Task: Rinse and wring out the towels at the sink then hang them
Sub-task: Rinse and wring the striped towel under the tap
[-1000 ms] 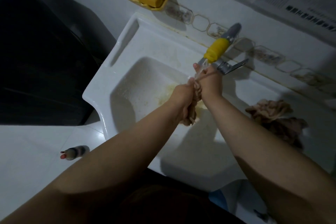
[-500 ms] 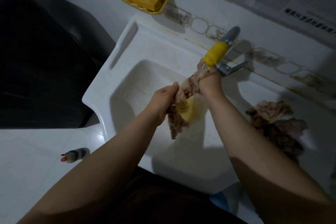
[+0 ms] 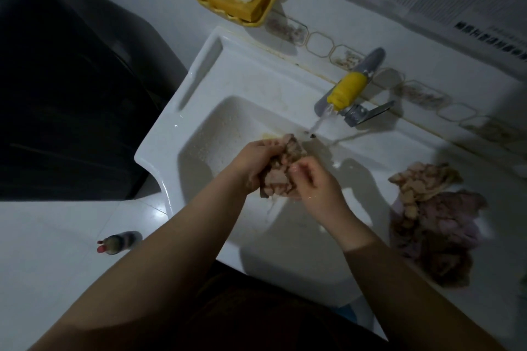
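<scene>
A bunched towel (image 3: 281,171) is gripped over the sink (image 3: 199,71) by the left hand (image 3: 251,164) and right hand (image 3: 316,179), fingers curled around it, forearms stretched forward.

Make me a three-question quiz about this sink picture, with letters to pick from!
1. Where does the heap of crumpled brownish towels lie?
A. on the counter right of the white sink
B. in the yellow soap dish
C. on the floor

2. What colour is the sleeve on the grey tap?
A. red
B. yellow
C. green

3. Is water running from the tap?
A. no
B. yes
C. the tap is hidden

Answers: 1 A, the heap sits beside the basin; 2 B, the sleeve is bright yellow; 3 B, a stream falls while the left hand and right hand squeeze a wet mottled towel.
</scene>
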`<state>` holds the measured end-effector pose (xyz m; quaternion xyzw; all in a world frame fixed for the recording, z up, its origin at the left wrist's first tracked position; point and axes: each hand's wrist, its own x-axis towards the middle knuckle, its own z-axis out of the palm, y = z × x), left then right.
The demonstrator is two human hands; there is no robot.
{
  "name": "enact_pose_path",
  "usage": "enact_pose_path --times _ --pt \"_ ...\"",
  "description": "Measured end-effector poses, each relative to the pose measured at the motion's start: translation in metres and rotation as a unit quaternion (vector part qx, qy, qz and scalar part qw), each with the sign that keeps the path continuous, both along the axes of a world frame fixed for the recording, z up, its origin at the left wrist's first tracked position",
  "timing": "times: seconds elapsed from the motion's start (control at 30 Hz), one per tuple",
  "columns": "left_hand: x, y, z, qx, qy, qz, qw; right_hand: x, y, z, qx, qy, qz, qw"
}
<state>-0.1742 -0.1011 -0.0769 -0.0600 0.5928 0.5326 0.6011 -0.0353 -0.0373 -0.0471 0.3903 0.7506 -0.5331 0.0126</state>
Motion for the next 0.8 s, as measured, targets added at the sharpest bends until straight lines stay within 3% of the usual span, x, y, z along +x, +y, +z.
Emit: enact_pose_path --times 0.07,0.17,0.3,0.43,0.6,0.7,0.8 --pt "-0.001 -0.002 0.007 0.010 0.059 -0.032 0.998 0.002 0.018 -0.017 -0.012 -0.005 -0.075 0.997" --pt "-0.002 0.001 0.022 0.041 0.089 -0.076 0.992 -0.004 0.046 -0.073 -0.010 -0.049 0.003 0.999" --pt "-0.010 0.009 0.030 0.083 0.087 -0.054 0.991 -0.027 0.039 -0.049 -0.160 -0.053 0.014 0.986" --pt "-0.027 0.000 0.032 0.136 0.058 -0.055 0.987 -0.016 0.041 -0.052 -0.271 -0.051 -0.107 0.955" --pt "-0.032 -0.011 0.010 0.033 0.110 -0.065 0.991 -0.005 0.058 -0.033 -0.323 0.039 -0.248 0.912" --pt "-0.023 -0.002 0.000 -0.003 0.118 -0.068 0.991 -0.007 0.063 -0.016 -0.345 0.075 -0.234 0.906" --pt "-0.014 0.015 -0.002 0.012 0.102 -0.018 0.995 -0.016 0.057 -0.011 -0.314 0.031 -0.198 0.928"
